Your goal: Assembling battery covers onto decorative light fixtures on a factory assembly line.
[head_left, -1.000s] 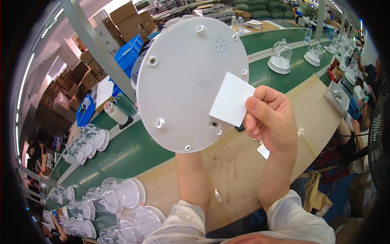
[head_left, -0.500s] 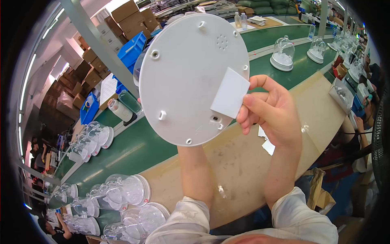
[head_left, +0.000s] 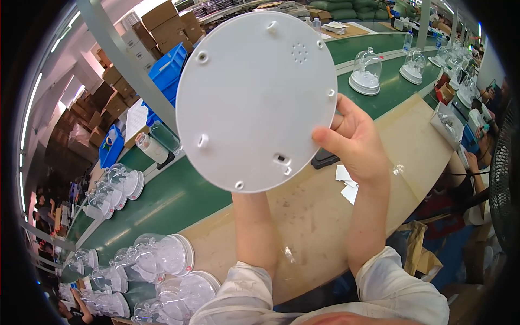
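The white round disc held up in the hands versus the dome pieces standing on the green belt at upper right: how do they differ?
The white disc is a bare flat plate with holes, held up off the bench by the right hand; the domed pieces carry clear glass-like domes on their bases and stand upright on the green belt. The disc looks far larger, being nearer the camera. Both have white round bases.

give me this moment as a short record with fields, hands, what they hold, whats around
left hand: hidden behind the white round disc, seemingly supporting it from the back
right hand: thumb and fingers grip the disc's right edge
disc: held up tilted, flat face to camera, small holes and pegs showing
workbench: tan top, white paper slips lying on it
green belt: clear domes on white bases
lower left: clear domes lying clustered
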A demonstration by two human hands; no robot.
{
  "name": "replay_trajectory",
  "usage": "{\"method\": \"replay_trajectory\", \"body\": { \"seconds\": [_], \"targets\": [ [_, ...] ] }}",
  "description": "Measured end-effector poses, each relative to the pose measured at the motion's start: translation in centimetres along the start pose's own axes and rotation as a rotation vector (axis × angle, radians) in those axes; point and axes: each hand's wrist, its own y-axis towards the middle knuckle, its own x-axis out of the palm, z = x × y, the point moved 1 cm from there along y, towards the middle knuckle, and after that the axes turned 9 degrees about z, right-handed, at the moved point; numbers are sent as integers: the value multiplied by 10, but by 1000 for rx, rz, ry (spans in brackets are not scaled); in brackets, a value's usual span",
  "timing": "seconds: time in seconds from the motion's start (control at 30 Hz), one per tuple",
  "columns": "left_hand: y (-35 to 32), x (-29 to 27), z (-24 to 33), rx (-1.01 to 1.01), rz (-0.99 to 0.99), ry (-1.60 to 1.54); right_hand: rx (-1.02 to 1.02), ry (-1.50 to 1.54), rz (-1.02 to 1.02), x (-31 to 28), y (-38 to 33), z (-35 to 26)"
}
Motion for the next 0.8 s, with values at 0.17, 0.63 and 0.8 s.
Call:
{"method": "replay_trajectory", "body": {
  "seconds": [0.17, 0.63, 0.8],
  "targets": [
    [14, -2, 8, 20, 43, 133, -37, 4, -52, 6, 2, 6],
    [33, 2, 32, 718, 408, 1124, -360, -241, 447, -57, -2, -29],
    [38, -35, 4, 564, 484, 1187, -385, -187, 413, -53, -5, -27]
  ]
}}
